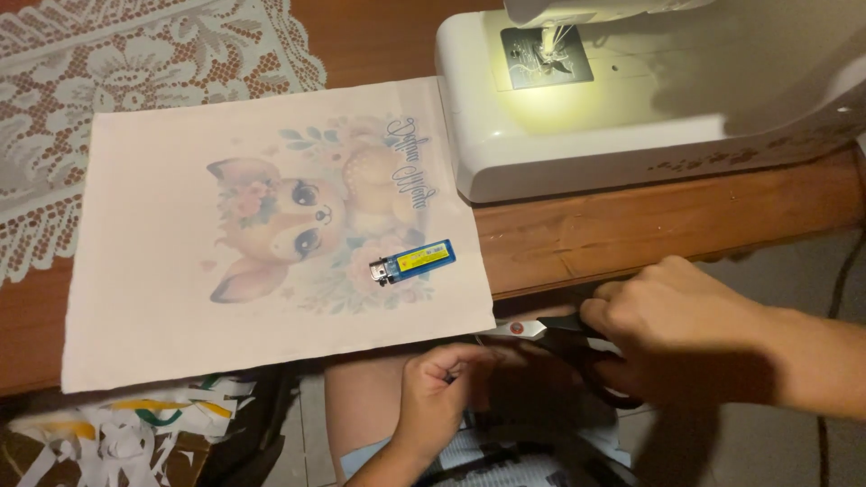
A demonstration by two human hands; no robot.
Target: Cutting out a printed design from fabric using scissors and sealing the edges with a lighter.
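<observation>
Below the wooden table edge [577, 239], right hand [672, 329] gripping black-handled scissors [550, 332], left hand [442, 392] clenched, printed fabric [180, 271] nearby

The brown wooden counter [631, 225] looks smooth and faintly glossy. At its 9 o'clock lies matt pale printed cloth [144, 271] beside openwork white lace [90, 81]. The white plastic sewing machine [577, 135] shines; the scissors' metal blades [519, 329] gleam; the blue-and-yellow plastic lighter [412, 261] is glossy.

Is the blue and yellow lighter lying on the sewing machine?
No, the blue and yellow lighter lies on the pale printed cloth, apart from the white sewing machine.
</observation>
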